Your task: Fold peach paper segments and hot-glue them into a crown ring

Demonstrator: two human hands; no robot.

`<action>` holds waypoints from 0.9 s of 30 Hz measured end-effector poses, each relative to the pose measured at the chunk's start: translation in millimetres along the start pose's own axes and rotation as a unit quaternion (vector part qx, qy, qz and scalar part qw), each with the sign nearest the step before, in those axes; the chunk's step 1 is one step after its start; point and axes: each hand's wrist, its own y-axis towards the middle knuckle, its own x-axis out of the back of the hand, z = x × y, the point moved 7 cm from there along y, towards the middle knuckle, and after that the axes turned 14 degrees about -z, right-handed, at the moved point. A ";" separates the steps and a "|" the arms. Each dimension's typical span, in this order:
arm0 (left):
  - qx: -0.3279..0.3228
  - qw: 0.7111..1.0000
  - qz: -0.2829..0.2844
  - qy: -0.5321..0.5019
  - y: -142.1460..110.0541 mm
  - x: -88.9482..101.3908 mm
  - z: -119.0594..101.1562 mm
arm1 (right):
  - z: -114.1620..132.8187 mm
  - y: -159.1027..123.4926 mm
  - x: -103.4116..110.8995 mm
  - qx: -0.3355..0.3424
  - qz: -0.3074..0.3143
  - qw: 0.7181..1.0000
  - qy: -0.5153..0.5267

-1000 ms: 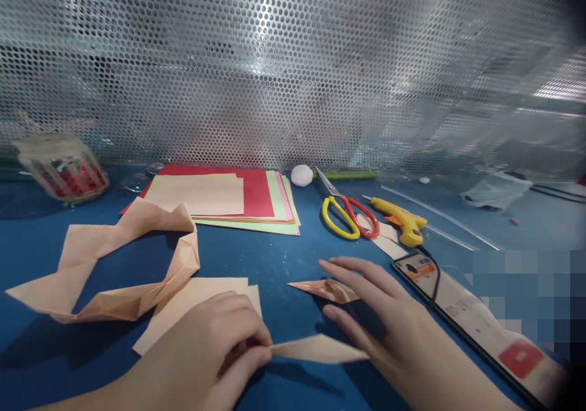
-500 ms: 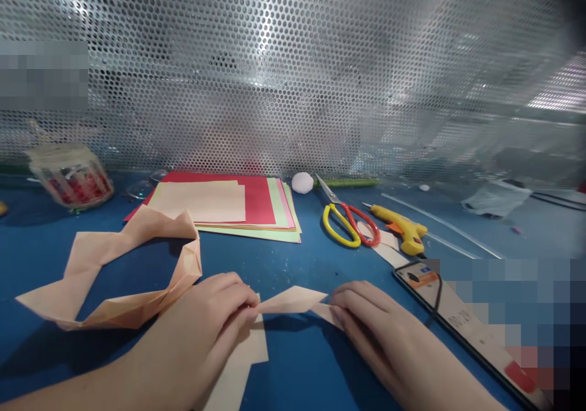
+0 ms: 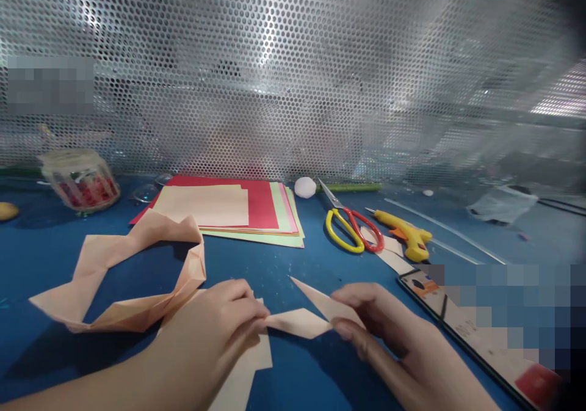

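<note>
A folded peach paper strip [image 3: 300, 323] stretches low over the blue table between my two hands. My left hand [image 3: 215, 325] pinches its left end, fingers pressed together. At the other end, my right hand [image 3: 384, 331] grips the paper between thumb and fingers. A pointed flap [image 3: 320, 300] of paper angles up and left from the right fingers. Behind my left wrist stands a zigzag-folded peach paper ring [image 3: 107, 252]. Pale paper pieces [image 3: 245, 368] lie beneath my left hand, partly covered by it.
A stack of coloured paper [image 3: 263, 206] lies at the back, with scissors [image 3: 350, 225], a white ball [image 3: 305, 187] and a yellow glue gun [image 3: 407, 234] to its right. A phone [image 3: 476, 331] lies beside my right arm. A glass jar [image 3: 85, 182] stands back left.
My right hand has turned and its thumb and fingers have spread somewhat. The paper flap there now points up and left. The view has shifted slightly.
</note>
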 end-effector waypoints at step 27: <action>-0.088 0.972 -0.024 0.218 -17.5 15.8 -8.9 | 2.3 -1.6 -13.2 0.061 0.035 0.987 -0.141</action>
